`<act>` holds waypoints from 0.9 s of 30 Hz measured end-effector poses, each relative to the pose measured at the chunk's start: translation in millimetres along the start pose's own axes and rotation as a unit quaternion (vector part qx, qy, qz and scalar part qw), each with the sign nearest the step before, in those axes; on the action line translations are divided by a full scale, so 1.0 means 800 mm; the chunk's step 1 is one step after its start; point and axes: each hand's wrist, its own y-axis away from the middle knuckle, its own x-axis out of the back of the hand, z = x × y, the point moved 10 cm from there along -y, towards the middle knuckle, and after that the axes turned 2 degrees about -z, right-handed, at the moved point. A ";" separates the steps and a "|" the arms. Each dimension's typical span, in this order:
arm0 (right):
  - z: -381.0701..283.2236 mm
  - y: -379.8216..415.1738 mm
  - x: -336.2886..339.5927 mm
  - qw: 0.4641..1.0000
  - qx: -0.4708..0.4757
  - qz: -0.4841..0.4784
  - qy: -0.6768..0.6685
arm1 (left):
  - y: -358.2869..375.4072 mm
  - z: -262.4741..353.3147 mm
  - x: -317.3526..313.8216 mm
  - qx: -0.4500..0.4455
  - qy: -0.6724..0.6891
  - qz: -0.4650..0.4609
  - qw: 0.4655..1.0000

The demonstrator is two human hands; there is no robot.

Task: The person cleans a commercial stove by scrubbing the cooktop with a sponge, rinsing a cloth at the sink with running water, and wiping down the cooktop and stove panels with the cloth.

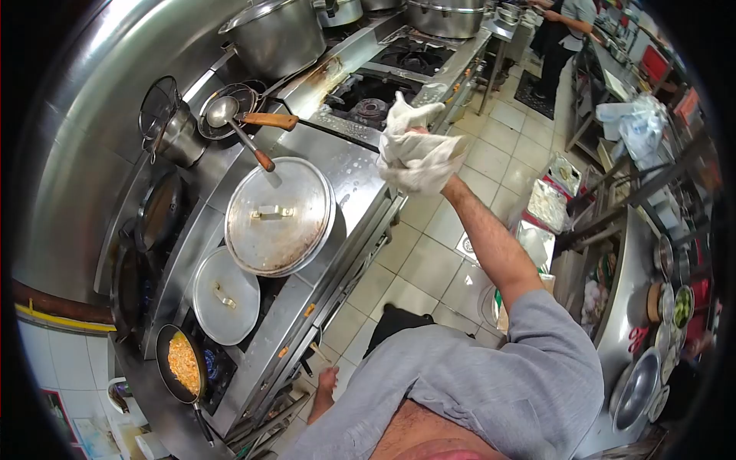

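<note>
"What sort of place is this?"
"A kitchen, commercial by its look: gas burners (372,110) and a big pot (280,42) stand far left."
"And on the right?"
"A steel counter (633,257) with a metal bowl (636,391), across a tiled floor (418,272)"

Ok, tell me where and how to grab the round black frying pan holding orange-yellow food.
Probably by the long black handle, left hand coming from its free end, at the picture's bottom, since the right hand holds crumpled white cloth; the handle juts straight from the pan, away from the food and blue burner flame.
</note>
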 end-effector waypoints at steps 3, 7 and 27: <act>0.008 -0.040 0.010 0.932 0.034 0.051 0.357 | 0.022 0.006 -0.020 0.017 0.083 0.049 0.995; 0.187 -0.044 -0.038 0.863 -0.263 -0.019 0.431 | -0.046 0.053 -0.097 -0.170 -0.241 -0.005 0.956; 0.328 -0.375 -0.150 0.936 0.024 -0.064 0.345 | -0.009 0.296 -0.192 0.153 0.450 0.213 0.854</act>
